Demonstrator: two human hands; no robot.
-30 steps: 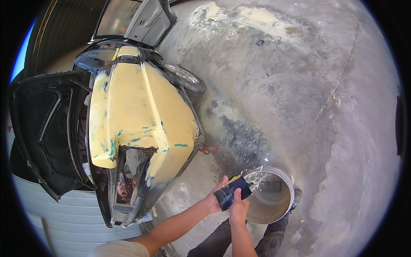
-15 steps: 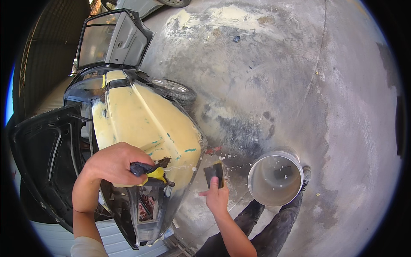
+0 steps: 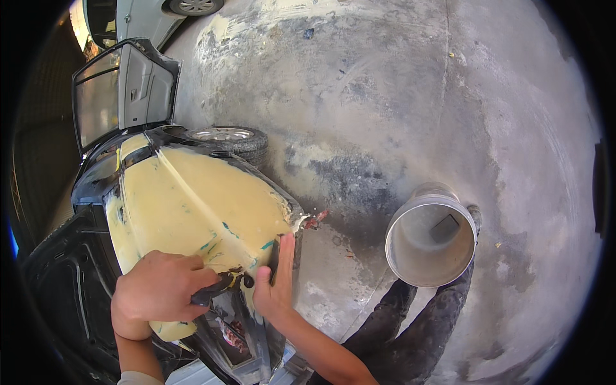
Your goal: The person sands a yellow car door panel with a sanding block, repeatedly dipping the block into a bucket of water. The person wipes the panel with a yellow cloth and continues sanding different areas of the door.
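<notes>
Black sanding pad point(image 3: 274, 259), edge-on in your right hand point(image 3: 276, 292), clamped between thumb and straight fingers, long axis running along them! The yellow-coated fender point(image 3: 192, 202) spreads ahead and left of those fingers; your left hand point(image 3: 163, 287), farther from the pad, has its fingers curled round a dark bundle point(image 3: 208, 294).

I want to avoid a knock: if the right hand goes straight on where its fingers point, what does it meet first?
Probably the cream car panel, near its edge; whether the hand touches it is unclear.
</notes>
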